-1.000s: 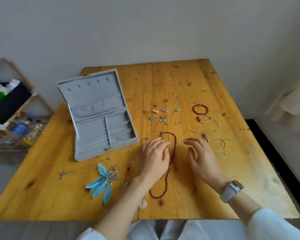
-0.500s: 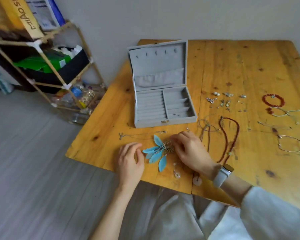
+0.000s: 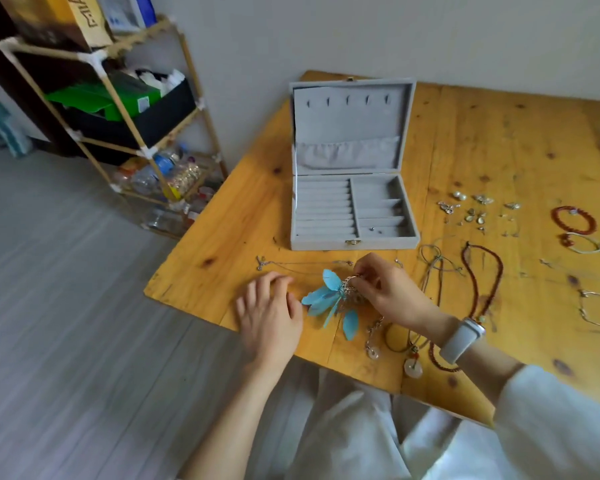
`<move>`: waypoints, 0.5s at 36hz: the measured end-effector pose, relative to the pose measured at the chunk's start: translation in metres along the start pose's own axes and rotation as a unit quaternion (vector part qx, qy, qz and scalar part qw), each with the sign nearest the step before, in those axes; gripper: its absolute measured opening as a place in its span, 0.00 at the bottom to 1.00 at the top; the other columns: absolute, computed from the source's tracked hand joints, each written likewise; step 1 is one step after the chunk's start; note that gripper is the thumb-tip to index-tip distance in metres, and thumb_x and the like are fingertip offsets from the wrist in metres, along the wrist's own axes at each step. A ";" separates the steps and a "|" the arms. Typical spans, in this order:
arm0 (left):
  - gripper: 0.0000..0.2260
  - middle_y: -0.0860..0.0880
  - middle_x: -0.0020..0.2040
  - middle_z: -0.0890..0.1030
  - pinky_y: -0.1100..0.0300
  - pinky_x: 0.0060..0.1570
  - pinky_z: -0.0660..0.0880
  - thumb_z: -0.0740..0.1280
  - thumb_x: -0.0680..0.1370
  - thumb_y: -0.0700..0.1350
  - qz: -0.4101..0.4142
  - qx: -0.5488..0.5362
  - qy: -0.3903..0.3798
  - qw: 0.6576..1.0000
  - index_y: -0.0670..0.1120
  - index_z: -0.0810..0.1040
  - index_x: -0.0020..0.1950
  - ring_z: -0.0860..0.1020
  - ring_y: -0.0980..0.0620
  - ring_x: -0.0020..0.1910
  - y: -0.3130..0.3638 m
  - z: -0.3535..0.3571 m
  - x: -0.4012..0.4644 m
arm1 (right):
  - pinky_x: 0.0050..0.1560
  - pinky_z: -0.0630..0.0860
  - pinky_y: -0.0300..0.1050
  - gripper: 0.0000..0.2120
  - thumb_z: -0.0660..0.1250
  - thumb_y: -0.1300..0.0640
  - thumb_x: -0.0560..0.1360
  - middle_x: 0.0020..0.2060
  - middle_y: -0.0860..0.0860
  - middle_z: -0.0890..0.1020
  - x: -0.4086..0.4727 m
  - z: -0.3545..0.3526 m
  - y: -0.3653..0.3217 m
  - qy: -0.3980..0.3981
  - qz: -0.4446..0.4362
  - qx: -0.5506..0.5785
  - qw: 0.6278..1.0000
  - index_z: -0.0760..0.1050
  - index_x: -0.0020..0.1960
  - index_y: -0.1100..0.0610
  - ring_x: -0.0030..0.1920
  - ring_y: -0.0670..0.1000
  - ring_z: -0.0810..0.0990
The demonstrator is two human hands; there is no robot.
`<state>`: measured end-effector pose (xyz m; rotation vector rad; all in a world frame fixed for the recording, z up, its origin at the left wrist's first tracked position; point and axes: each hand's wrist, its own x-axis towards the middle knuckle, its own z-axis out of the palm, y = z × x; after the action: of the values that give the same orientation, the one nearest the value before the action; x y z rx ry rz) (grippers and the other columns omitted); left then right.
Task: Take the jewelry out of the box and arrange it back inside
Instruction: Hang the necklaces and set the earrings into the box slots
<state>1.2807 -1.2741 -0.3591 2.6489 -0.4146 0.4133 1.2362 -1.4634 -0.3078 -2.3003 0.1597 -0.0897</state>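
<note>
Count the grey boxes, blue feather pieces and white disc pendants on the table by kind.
Grey box: 1
Blue feather piece: 1
White disc pendants: 2
Total: 4

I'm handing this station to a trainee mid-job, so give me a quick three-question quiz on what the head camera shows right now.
1. True or false: the grey jewelry box stands with its lid shut.
2. Multiple choice: the right hand pinches the metal end of A) the red bead bracelet, B) the blue feather piece, C) the dark bead necklace.
3. Fill in: the left hand rests on the wooden ____, holding nothing.

Key: 1 false, the lid is open; 2 B; 3 table.
</note>
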 end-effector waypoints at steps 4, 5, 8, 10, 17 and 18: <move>0.11 0.53 0.54 0.78 0.54 0.46 0.66 0.62 0.71 0.45 -0.013 -0.012 0.001 1.000 0.51 0.80 0.50 0.73 0.49 0.54 0.001 0.000 0.001 | 0.37 0.71 0.36 0.05 0.65 0.61 0.75 0.34 0.48 0.76 -0.004 -0.010 -0.014 -0.008 0.004 0.143 0.990 0.71 0.43 0.53 0.34 0.44 0.73; 0.10 0.53 0.54 0.78 0.54 0.47 0.66 0.63 0.71 0.44 -0.028 -0.032 0.001 0.999 0.50 0.80 0.50 0.73 0.49 0.54 0.002 0.000 0.002 | 0.35 0.71 0.35 0.05 0.65 0.61 0.75 0.32 0.47 0.75 -0.005 -0.012 -0.018 -0.009 0.002 0.158 0.987 0.71 0.43 0.53 0.32 0.42 0.73; 0.11 0.53 0.51 0.79 0.53 0.54 0.68 0.62 0.72 0.43 -0.090 -0.214 -0.008 0.973 0.48 0.80 0.50 0.74 0.48 0.55 0.007 -0.009 0.008 | 0.31 0.69 0.33 0.04 0.66 0.60 0.74 0.29 0.44 0.73 -0.007 -0.015 -0.025 -0.012 -0.003 0.168 0.986 0.73 0.43 0.54 0.27 0.40 0.70; 0.12 0.56 0.52 0.77 0.57 0.57 0.70 0.60 0.73 0.46 -0.085 -0.356 -0.022 0.930 0.50 0.79 0.52 0.75 0.53 0.55 0.017 -0.023 0.009 | 0.30 0.67 0.33 0.03 0.67 0.59 0.74 0.29 0.44 0.73 -0.008 -0.015 -0.027 -0.005 -0.003 0.161 0.987 0.74 0.44 0.55 0.27 0.41 0.70; 0.09 0.62 0.46 0.81 0.72 0.47 0.71 0.68 0.74 0.43 0.004 -0.431 -0.125 0.894 0.57 0.77 0.49 0.78 0.64 0.46 0.055 -0.040 -0.001 | 0.32 0.71 0.38 0.03 0.69 0.58 0.72 0.32 0.49 0.77 -0.015 -0.019 -0.033 -0.003 0.003 0.148 0.989 0.75 0.44 0.54 0.28 0.42 0.72; 0.11 0.62 0.44 0.81 0.72 0.46 0.71 0.69 0.74 0.40 -0.004 -0.426 -0.114 0.897 0.57 0.78 0.47 0.78 0.64 0.45 0.057 -0.038 -0.001 | 0.33 0.72 0.39 0.03 0.69 0.58 0.73 0.32 0.50 0.77 -0.016 -0.021 -0.033 -0.012 0.004 0.162 0.987 0.75 0.45 0.53 0.29 0.43 0.72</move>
<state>1.2518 -1.3059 -0.3055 1.8298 -0.5086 -0.0921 1.2204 -1.4549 -0.2697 -1.9743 0.1321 -0.0767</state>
